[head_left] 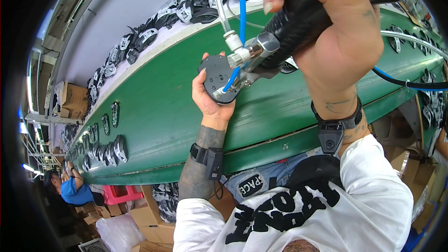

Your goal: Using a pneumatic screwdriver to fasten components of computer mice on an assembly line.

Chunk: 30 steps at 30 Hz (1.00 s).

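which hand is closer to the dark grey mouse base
Left. The left hand holds the dark grey mouse base; the right hand is off to its right, gripping a black power screwdriver.

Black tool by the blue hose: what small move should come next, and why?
Probably line up the black tool with the dark rounded part: the left hand holds that part, the right hand grips the tool with its metal end near the part, and contact isn't clear.

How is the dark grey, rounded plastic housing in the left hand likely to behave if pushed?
The dark grey, rounded plastic housing is probably stiff: its outline shows no sag. It seems fairly light, cradled in the left hand. Laid on its broad, flat face, it would likely slide rather than roll.
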### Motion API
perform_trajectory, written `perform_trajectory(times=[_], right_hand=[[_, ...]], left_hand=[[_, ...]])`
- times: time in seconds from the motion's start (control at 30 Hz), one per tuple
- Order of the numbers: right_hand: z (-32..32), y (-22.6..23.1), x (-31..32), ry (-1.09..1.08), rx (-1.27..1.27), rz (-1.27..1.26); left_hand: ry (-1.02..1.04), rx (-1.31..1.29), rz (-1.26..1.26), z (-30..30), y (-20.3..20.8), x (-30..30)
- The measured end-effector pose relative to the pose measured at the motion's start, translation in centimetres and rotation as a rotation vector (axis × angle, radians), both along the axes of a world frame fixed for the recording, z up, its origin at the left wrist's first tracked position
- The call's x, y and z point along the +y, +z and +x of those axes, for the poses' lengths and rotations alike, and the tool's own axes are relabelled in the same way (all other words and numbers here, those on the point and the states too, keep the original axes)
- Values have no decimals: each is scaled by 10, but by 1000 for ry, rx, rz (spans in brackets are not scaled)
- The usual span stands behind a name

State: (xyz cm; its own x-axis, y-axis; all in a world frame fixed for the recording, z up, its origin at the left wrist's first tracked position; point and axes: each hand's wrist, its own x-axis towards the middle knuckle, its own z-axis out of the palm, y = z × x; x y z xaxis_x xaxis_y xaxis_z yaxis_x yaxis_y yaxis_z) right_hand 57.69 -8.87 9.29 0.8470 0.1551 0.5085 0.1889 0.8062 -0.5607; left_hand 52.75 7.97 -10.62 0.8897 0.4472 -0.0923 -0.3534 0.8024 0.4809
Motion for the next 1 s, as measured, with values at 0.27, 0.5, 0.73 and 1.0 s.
perform_trajectory(times=[0.27,0.5,0.73,1.0], right_hand=[[-4,0,-1,60,19,-117],[-2,0,1,101,111,12],[-4,1,1,36,51,-134],[-3,3,3,71,2,-172]], left_hand=[[18,-16,3,0,-5,3],[10,-40,-1,0,1,-1],[11,-47,6,-1,0,3],[-27,-48,-39,-3,5,-8]])
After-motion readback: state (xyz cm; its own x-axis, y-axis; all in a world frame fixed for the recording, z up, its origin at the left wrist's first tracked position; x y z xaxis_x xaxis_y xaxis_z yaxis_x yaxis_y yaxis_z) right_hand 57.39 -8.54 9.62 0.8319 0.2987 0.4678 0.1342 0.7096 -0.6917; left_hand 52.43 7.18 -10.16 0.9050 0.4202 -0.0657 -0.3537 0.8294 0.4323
